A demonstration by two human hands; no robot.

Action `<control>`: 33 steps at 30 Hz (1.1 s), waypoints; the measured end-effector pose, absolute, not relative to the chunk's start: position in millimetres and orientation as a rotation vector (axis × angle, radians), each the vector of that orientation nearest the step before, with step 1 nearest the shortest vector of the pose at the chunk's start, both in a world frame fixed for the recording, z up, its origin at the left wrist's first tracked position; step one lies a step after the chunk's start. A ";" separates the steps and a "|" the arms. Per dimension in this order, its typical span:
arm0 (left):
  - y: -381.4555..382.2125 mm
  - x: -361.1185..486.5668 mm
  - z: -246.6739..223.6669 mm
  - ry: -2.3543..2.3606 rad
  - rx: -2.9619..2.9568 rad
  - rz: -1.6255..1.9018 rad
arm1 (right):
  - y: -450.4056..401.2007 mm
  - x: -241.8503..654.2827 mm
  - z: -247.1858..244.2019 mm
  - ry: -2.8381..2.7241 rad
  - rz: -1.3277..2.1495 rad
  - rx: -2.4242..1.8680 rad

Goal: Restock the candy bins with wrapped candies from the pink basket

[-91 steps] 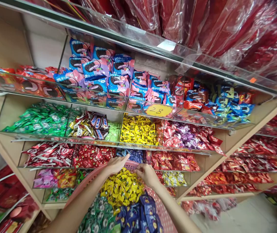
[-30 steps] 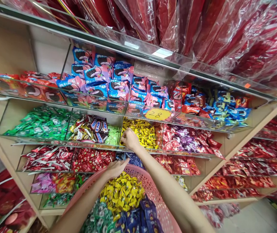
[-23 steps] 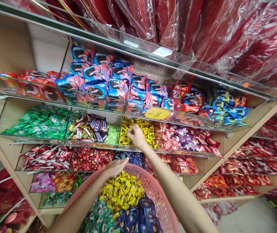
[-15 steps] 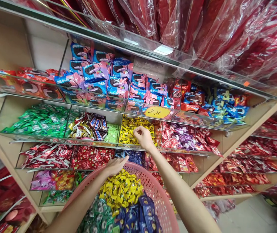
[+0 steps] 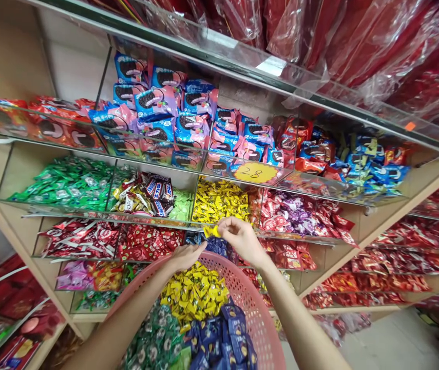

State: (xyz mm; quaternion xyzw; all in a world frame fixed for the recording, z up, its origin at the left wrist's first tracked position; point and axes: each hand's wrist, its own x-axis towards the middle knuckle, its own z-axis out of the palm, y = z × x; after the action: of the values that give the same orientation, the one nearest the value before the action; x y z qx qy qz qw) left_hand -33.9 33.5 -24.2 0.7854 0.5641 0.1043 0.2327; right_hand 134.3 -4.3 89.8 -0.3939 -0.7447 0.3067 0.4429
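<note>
My right hand (image 5: 242,239) pinches a yellow-wrapped candy (image 5: 210,232) between thumb and fingertips, just in front of the shelf edge and above the far rim of the basket. My left hand (image 5: 189,256) lies over the far rim of a pink perforated plastic basket (image 5: 255,293) and holds it; part of its grip is hidden. Inside the basket are a heap of yellow candies (image 5: 196,293), dark blue packets (image 5: 217,334) and green packets (image 5: 157,334). Behind my right hand, more yellow candies (image 5: 219,200) fill a shelf compartment.
Glass-fronted shelves hold green candies (image 5: 69,180), Snickers bars (image 5: 158,192), purple and red sweets (image 5: 296,213) and blue-and-pink cookie packs (image 5: 157,103). A yellow tag (image 5: 253,173) marked 28 sits on the upper glass. Red plastic-wrapped bags (image 5: 338,46) lie on top.
My right hand has come down and back from the yellow candy compartment, and a yellow candy now shows in its fingertips. My left hand stays at the basket rim. The view has shifted slightly.
</note>
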 end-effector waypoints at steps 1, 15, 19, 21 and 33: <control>33.9 -33.7 -24.4 1.550 2.151 0.282 | -10.9 138.3 81.7 -1.870 0.818 -0.995; 31.9 -30.8 -26.1 1.603 2.136 0.307 | -24.1 111.1 -37.9 -2.230 0.676 -1.194; 31.5 -31.0 -24.5 1.604 2.150 0.289 | -16.3 99.2 -40.3 -2.276 0.491 -1.244; 31.2 -30.6 -23.1 1.609 2.159 0.285 | -11.2 98.4 -43.5 -2.280 0.476 -1.266; 29.0 -29.4 -20.6 1.604 2.151 0.298 | 5.6 98.3 -46.4 -2.414 0.544 -1.327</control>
State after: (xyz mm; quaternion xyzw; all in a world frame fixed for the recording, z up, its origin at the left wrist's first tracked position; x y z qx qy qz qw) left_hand -29.4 29.0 -20.6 0.7773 0.5798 0.1078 0.2192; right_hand 98.3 5.6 -46.4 -0.4661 -0.8478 0.1909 0.1658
